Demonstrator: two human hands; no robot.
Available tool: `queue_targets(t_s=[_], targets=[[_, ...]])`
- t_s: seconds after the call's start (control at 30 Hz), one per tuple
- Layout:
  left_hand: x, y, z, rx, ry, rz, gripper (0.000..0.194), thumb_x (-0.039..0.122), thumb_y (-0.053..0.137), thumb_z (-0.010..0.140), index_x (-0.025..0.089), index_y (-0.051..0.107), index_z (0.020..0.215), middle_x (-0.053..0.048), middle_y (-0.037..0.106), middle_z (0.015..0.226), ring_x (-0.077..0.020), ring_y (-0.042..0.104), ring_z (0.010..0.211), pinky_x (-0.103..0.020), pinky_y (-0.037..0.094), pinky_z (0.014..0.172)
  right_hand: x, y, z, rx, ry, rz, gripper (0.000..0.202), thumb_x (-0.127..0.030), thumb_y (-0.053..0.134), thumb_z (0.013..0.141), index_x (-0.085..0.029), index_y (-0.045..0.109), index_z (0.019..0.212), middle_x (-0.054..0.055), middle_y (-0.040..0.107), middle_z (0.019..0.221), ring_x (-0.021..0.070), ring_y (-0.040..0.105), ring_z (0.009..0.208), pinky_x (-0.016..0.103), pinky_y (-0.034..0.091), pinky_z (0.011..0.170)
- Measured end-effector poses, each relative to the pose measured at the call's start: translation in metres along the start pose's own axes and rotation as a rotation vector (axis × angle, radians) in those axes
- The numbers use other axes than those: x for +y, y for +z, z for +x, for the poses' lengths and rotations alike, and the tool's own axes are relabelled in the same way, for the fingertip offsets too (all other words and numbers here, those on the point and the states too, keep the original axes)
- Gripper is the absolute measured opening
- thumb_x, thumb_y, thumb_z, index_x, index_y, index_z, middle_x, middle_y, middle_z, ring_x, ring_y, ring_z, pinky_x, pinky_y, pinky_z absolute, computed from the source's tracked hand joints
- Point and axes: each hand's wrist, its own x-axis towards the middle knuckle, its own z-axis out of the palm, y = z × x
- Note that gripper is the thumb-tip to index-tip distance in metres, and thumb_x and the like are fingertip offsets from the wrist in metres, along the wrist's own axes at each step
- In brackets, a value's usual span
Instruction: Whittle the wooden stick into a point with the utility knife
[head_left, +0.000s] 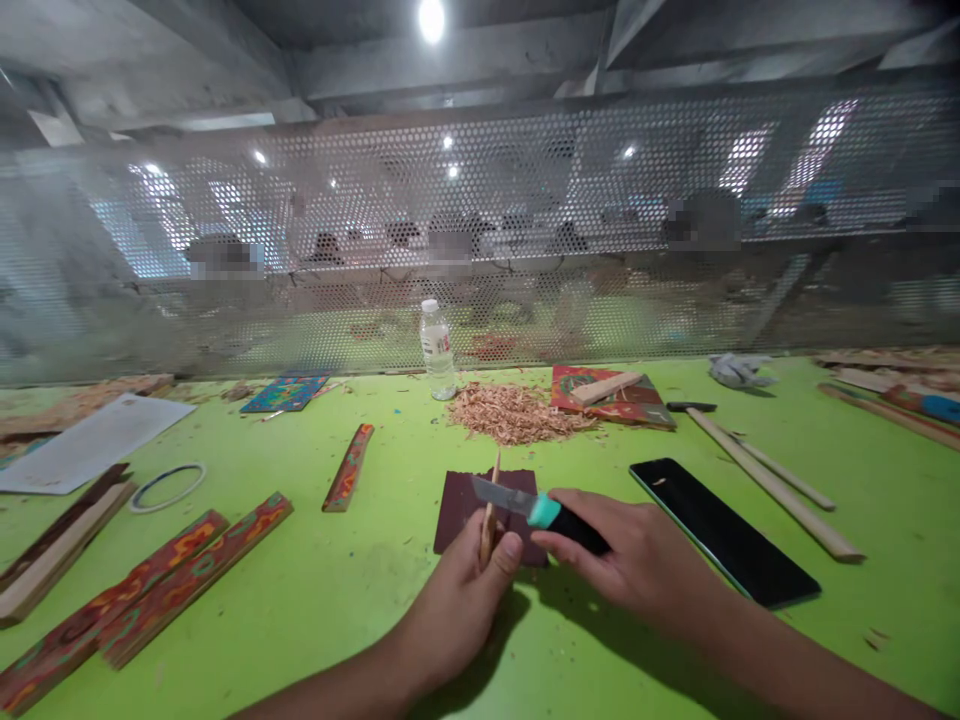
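Observation:
My left hand [469, 590] is closed around a thin wooden stick [496, 468] whose pale, tapered end points up and away from me. In my right hand [626, 545] is a utility knife [570, 523] with a black and teal handle. Its blade [499, 493] points left and lies across the stick just above my left fingers; whether it touches the wood I cannot tell. Beneath both hands a dark maroon sheet [455, 505], which looks like sandpaper, lies on the green table [360, 590]. The lower part of the stick is hidden by my left hand.
Behind the sheet are wood shavings [514, 412] and a water bottle [437, 350]. Right lie a phone [720, 530], a hammer [772, 480] and a painted board [645, 400]. Left are painted strips [195, 580], a tape ring [169, 487] and paper [97, 440]. A perforated metal screen [517, 240] borders the back.

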Motion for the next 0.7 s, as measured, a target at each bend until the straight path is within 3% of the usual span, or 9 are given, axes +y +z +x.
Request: queue_targets(t_s=[0.1, 0.27, 0.37, 0.53, 0.7], targets=[[0.000, 0.000, 0.000, -0.018, -0.030, 0.023, 0.054, 0.072, 0.058, 0.098, 0.025, 0.048, 0.123, 0.013, 0.039, 0.066, -0.0073, 0.033, 0.042, -0.020, 0.044, 0.039, 0.001, -0.002, 0.002, -0.067, 0.055, 0.003, 0.048, -0.063, 0.044, 0.110, -0.023, 0.071, 0.107, 0.007, 0.081, 0.089, 0.0235, 0.076, 0.071, 0.032, 0.050, 0.061], [0.003, 0.000, -0.001, -0.022, -0.039, 0.043, 0.053, 0.077, 0.050, 0.099, 0.027, 0.040, 0.114, 0.012, 0.045, 0.067, -0.0078, 0.043, 0.046, -0.018, 0.050, 0.043, 0.004, -0.001, 0.003, -0.169, 0.104, 0.009, 0.038, -0.057, 0.050, 0.109, -0.024, 0.069, 0.101, 0.005, 0.080, 0.087, 0.0231, 0.073, 0.070, 0.033, 0.049, 0.061], [0.001, -0.001, 0.000, -0.039, -0.040, 0.035, 0.050, 0.075, 0.049, 0.100, 0.027, 0.038, 0.111, 0.012, 0.050, 0.061, -0.0082, 0.046, 0.043, -0.017, 0.046, 0.041, 0.007, 0.001, 0.003, -0.192, 0.114, 0.009, 0.037, -0.055, 0.051, 0.109, -0.024, 0.068, 0.099, 0.004, 0.078, 0.084, 0.0239, 0.073, 0.070, 0.033, 0.048, 0.062], [-0.004, -0.005, 0.005, -0.034, -0.031, 0.000, 0.060, 0.075, 0.064, 0.093, 0.027, 0.037, 0.116, 0.014, 0.050, 0.059, -0.0074, 0.043, 0.035, -0.017, 0.038, 0.034, 0.011, 0.002, 0.003, -0.252, 0.086, 0.022, 0.033, -0.053, 0.056, 0.108, -0.024, 0.070, 0.100, 0.004, 0.080, 0.087, 0.0229, 0.073, 0.072, 0.031, 0.046, 0.062], [-0.004, -0.005, 0.006, -0.017, -0.035, -0.015, 0.059, 0.074, 0.072, 0.088, 0.027, 0.039, 0.101, 0.016, 0.046, 0.057, -0.0053, 0.038, 0.032, -0.015, 0.030, 0.031, 0.007, 0.001, 0.003, -0.310, 0.016, 0.050, 0.028, -0.050, 0.062, 0.105, -0.024, 0.071, 0.097, 0.002, 0.079, 0.083, 0.0190, 0.071, 0.067, 0.029, 0.044, 0.060]])
